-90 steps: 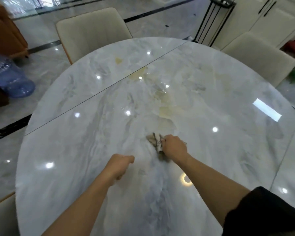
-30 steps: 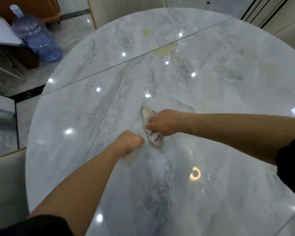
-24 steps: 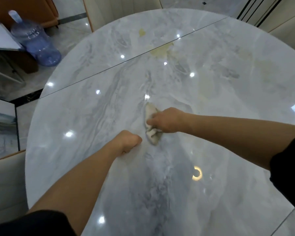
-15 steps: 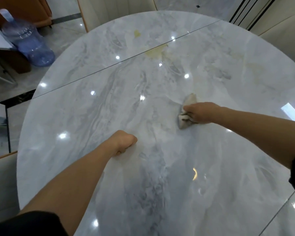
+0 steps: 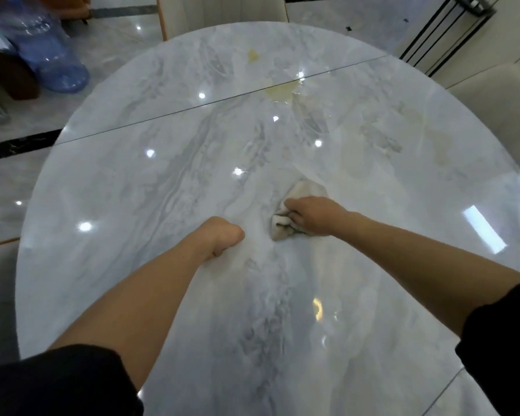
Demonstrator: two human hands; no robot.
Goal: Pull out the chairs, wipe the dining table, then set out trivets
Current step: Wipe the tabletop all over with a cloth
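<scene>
1. Wiping is judged under way: a bunched cloth is gripped by curled fingers of the right hand, at the middle of the table.
2. The left hand is fisted, empty.
3. A yellow stain is seen beyond the cloth, toward the far edge.

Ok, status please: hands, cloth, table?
Right hand grips cloth on table. Left hand fisted, empty. Yellowish patch at far seam.

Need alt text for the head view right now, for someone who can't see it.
The right hand grips a crumpled beige cloth on the round glossy grey marble table, while the left hand rests there as a fist. Yellowish patches lie farther across.
</scene>
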